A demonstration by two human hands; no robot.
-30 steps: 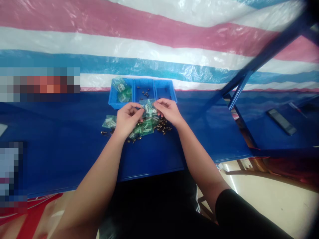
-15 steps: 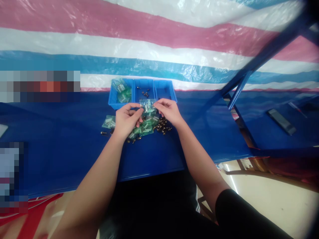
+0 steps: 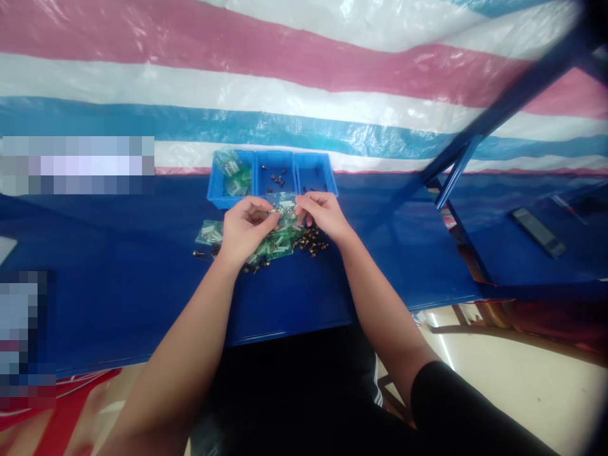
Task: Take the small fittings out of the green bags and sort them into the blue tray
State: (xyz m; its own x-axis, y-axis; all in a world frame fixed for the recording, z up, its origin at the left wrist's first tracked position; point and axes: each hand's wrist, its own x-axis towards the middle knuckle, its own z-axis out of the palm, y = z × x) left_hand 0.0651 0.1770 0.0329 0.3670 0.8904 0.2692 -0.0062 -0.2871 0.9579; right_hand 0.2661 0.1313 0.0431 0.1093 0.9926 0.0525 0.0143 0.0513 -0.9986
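Note:
Between my two hands is a small clear plastic bag (image 3: 285, 204) with pale metal pieces inside. My left hand (image 3: 246, 227) pinches its left side with thumb and forefinger. At the right upper edge, my right hand (image 3: 325, 214) is closed on the same bag. Beneath it lie more greenish bags (image 3: 279, 243) of small parts, one of them (image 3: 209, 232) off to the left. Dark screws (image 3: 311, 242) are heaped by my right hand, and a few loose ones (image 3: 255, 268) lie below the bags.
Three joined blue bins (image 3: 276, 156) stand behind my hands; the left one holds bags, the middle one loose screws, the right one a few dark bits. A blue metal frame (image 3: 451, 171) rises at the right. Beyond it lies a phone (image 3: 536, 232) on the blue table (image 3: 403, 266).
The bag has come slightly down towards me, and both hands have shifted a little with it. My left fingers now sit further over the bag's left side.

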